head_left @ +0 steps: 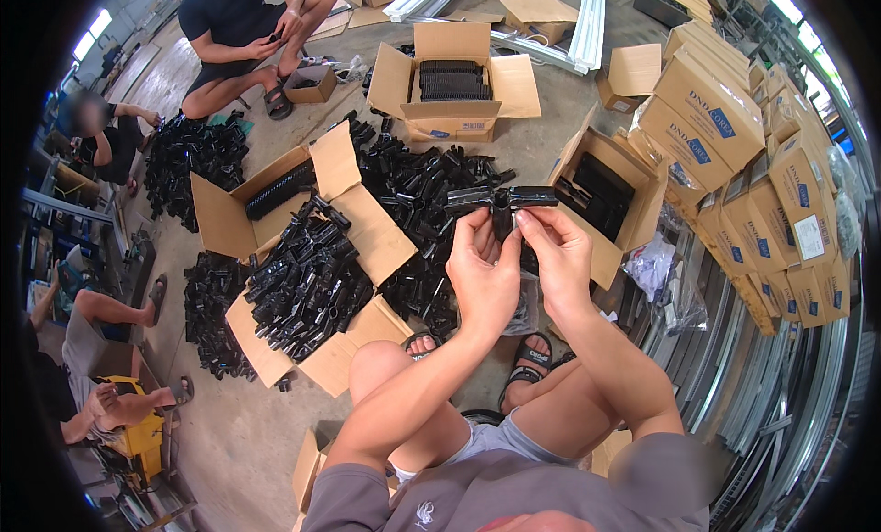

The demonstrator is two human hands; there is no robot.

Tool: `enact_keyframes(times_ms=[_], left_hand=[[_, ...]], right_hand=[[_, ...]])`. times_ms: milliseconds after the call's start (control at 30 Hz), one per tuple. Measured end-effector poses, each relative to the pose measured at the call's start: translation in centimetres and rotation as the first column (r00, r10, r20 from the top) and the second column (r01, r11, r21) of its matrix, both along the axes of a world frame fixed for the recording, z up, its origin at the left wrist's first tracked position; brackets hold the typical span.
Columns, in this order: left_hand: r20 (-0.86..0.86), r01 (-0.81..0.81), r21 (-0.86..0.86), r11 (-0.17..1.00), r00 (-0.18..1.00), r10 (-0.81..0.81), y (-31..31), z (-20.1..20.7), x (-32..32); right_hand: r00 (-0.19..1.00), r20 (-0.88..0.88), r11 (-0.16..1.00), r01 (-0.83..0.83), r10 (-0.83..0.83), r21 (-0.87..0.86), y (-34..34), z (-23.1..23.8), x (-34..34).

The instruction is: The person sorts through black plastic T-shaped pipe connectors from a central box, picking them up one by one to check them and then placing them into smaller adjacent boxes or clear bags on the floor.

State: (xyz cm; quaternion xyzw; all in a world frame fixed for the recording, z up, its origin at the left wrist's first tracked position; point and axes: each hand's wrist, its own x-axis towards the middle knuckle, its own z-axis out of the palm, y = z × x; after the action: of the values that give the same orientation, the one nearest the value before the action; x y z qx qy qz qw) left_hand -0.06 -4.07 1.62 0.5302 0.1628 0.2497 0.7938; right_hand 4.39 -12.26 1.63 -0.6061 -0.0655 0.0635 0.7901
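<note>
A black T-shaped fitting [502, 201] is held up in front of me, its two arms reaching out sideways and its short stem pointing down between my hands. The fingers and thumb of my left hand [484, 268] pinch it from the left. My right hand [560, 257] grips it from the right, with the thumb near the joint. Behind it spreads a large heap of black fittings [431, 197] on the floor. To the left, more loose black pieces [307, 275] spill over an open cardboard box [372, 234].
An open box [601, 252] with black parts stands at right, another box [450, 128] with stacked parts at the back. Taped cartons [702, 114] and metal profiles [707, 376] line the right side. A co-worker [229, 27] sits at the back left; others are at the left.
</note>
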Motion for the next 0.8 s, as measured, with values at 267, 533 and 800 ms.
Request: enact_keyframes(times_ms=[267,533,800], left_hand=[[-0.040,0.011,0.047,0.999,0.999,-0.009,-0.3,0.0,-0.1],[0.007,-0.038,0.063,0.997,0.999,0.038,-0.3,-1.2,0.2],[-0.011,-0.033,0.062,0.998,0.999,0.034,0.0,-0.4,-0.1]], right_hand=[[0.995,-0.093,0.995,0.048,-0.040,0.084,0.3,-0.2,-0.5],[0.999,0.009,0.998,0.045,-0.045,-0.048,0.2,-0.9,-0.1],[0.992,0.117,0.979,0.060,-0.038,-0.196,0.1,-0.7,-0.2]])
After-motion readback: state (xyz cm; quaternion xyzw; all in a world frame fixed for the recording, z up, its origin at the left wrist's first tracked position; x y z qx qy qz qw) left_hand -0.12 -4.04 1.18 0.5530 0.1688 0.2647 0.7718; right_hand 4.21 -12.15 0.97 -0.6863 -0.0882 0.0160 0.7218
